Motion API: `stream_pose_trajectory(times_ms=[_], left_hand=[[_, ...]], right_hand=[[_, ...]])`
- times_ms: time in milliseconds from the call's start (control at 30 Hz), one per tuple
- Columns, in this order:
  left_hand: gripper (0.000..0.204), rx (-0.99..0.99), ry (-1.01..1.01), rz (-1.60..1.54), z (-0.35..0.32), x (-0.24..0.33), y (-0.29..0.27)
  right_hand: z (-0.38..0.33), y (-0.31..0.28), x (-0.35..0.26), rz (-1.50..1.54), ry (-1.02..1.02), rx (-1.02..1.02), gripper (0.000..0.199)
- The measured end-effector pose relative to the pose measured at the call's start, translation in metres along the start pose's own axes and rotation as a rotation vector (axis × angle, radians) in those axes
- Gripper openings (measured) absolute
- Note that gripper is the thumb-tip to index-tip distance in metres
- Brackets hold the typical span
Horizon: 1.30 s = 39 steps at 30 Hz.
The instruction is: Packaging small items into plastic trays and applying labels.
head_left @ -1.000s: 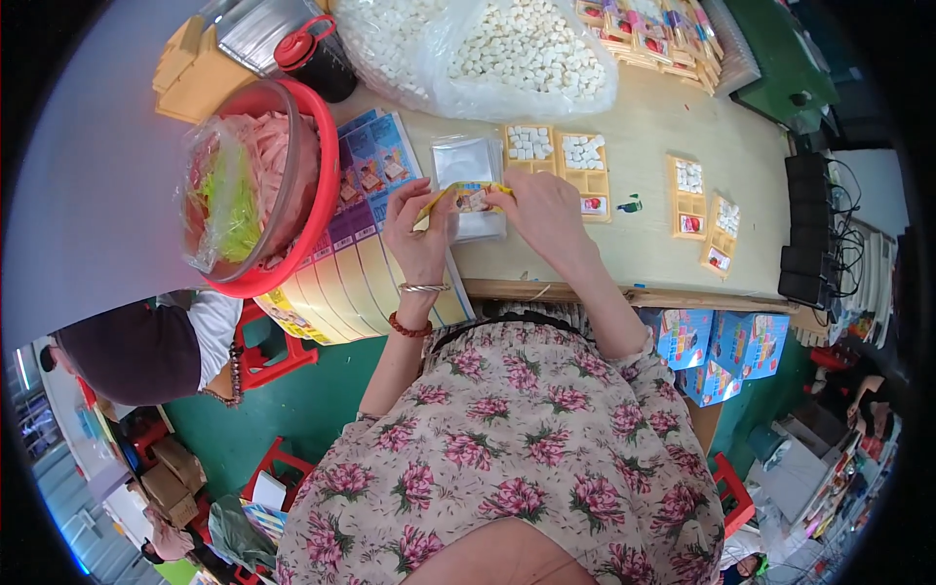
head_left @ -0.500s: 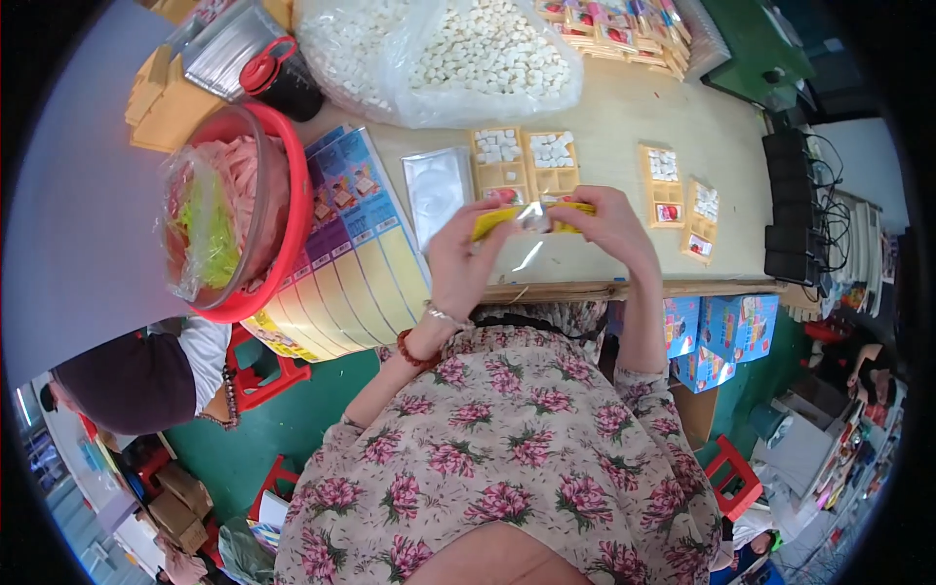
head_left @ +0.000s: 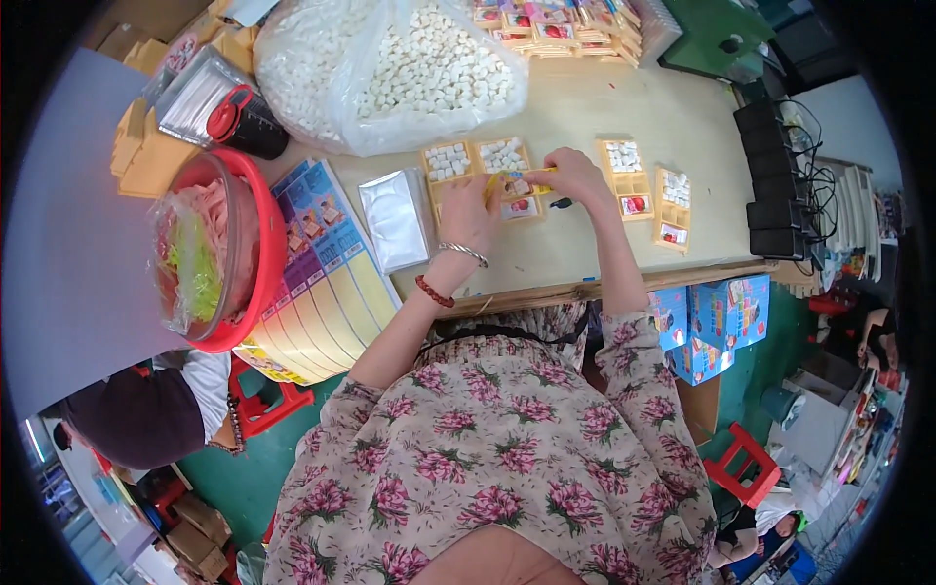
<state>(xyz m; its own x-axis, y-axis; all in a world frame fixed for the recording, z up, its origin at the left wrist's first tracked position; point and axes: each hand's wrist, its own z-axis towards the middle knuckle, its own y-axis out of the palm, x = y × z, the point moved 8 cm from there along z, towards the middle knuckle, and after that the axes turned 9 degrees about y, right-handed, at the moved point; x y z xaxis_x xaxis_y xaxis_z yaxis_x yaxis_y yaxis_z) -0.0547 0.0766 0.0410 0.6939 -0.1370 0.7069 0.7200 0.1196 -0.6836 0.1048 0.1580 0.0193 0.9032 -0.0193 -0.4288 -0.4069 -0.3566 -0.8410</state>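
Low in the frame is the flowered blouse of the person, and both forearms go up from it to the middle of the picture. Half a second ago the hands were lifted close to the body, with a small yellow card and a clear bag between them; now they are down on the wooden table (head_left: 604, 107) again. The left hand (head_left: 472, 216) lies half closed on a yellow tray (head_left: 517, 183) with a picture card at its lower end. The right hand (head_left: 575, 172) pinches the right edge of the same tray between thumb and fingers. So the piece seems to be set back in the row, in the centre of the frame, and I judge that one packing step is finishing.

Left of the hands lies a flat silver pouch (head_left: 395, 218). Right of them two more filled trays (head_left: 648, 185) wait. Further, at the upper middle, a big clear bag of white pellets (head_left: 390, 68) rests. At the left edge is a red basin (head_left: 255, 253).
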Motion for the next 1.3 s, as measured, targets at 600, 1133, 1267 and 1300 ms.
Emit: stream_pose_trajectory(times_ms=[600, 1133, 1267, 1300], left_hand=[[0.088, 0.255, -0.161, -0.739, -0.016, 0.013, 0.044], [0.090, 0.168, -0.373, -1.197, -0.025, 0.002, 0.076], [0.085, 0.098, -0.310, -1.362, -0.019, 0.002, 0.066], [0.085, 0.097, -0.310, -1.363, -0.018, 0.000, 0.060]], right_hand=[[-0.053, -0.007, 0.058, 0.167, 0.270, 0.014, 0.044], [-0.068, 0.001, 0.066, 0.448, 0.200, -0.060, 0.034], [-0.077, 0.002, 0.058, 0.642, 0.166, -0.129, 0.032], [-0.081, 0.003, 0.056, 0.716, 0.187, -0.174, 0.030]])
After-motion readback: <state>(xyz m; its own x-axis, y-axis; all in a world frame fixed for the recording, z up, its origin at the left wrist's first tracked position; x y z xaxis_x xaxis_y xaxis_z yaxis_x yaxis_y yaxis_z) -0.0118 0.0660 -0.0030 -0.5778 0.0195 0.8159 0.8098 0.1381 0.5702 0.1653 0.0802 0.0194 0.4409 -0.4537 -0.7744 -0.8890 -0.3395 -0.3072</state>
